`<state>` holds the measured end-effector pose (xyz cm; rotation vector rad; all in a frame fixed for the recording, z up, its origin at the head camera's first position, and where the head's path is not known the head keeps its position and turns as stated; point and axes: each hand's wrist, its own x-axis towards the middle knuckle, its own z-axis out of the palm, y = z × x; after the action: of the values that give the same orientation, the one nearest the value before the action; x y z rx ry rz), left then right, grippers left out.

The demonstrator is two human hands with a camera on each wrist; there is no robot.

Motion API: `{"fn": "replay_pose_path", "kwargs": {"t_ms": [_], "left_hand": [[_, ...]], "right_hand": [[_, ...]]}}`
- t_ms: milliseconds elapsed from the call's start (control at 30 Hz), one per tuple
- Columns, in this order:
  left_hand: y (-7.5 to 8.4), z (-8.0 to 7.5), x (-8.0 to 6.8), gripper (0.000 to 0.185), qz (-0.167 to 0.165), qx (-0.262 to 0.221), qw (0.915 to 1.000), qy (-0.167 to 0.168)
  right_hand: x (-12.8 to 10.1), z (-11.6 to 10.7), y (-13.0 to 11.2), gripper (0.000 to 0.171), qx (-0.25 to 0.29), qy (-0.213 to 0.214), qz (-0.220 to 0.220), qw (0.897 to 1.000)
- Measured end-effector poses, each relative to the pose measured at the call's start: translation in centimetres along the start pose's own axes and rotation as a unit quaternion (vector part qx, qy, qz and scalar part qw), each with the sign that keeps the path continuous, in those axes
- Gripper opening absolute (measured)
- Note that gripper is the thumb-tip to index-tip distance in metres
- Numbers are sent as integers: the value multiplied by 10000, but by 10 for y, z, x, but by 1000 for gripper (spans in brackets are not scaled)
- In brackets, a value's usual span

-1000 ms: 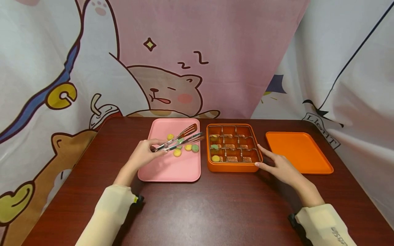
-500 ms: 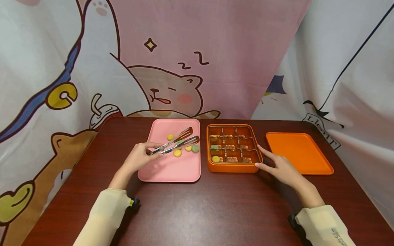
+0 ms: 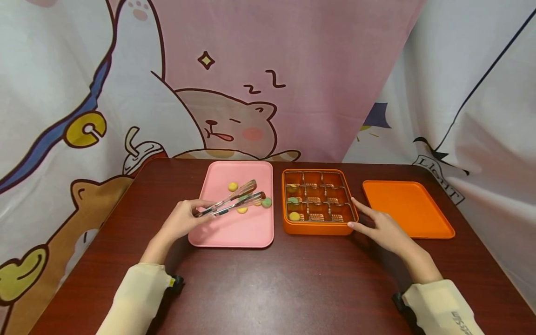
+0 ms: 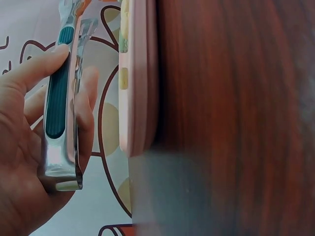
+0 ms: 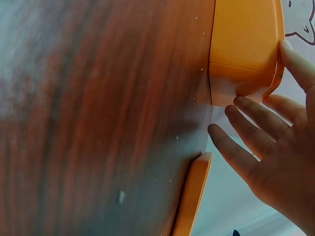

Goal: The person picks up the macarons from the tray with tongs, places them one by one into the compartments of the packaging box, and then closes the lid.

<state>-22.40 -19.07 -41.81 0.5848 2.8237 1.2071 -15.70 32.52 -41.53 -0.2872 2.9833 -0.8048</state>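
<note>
My left hand [image 3: 181,219] holds metal tongs with green grips [image 4: 58,98] over the pink tray [image 3: 230,235], thumb on one arm and fingers on the other. The tongs' tips stand apart with nothing visible between them. Below lie several small round cookie-like pieces, among them a yellow one [image 3: 232,186] and a green one [image 3: 266,202]; the tongs partly hide others. My right hand [image 3: 383,228] touches the front right corner of the orange box [image 3: 318,229], its fingers spread and mostly straight. In the box's left column sit a green piece [image 3: 292,200] and yellow pieces, one in front [image 3: 294,216].
A flat orange lid or tray [image 3: 408,209] lies to the right of the box, behind my right hand. Clear dividers split the box into several compartments. A cartoon-printed curtain [image 3: 234,42] hangs behind the dark wooden table [image 3: 268,288].
My left hand has drawn the tongs back to the left and toward me, over the pink tray. The right hand stays at the box corner.
</note>
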Motion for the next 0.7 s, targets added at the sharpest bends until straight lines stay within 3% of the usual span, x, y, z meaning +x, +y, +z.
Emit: {"fn": "replay_pose_path", "kwargs": {"t_ms": [467,700], "left_hand": [[-8,-6,-13,36,-282,124,9994,-159],[-10,-10,-19,36,-245,242,9992,-179]], "right_hand": [[0,0,-1,79,47,-49,28,10000],[0,0,0,79,29,-12,10,10000]]}}
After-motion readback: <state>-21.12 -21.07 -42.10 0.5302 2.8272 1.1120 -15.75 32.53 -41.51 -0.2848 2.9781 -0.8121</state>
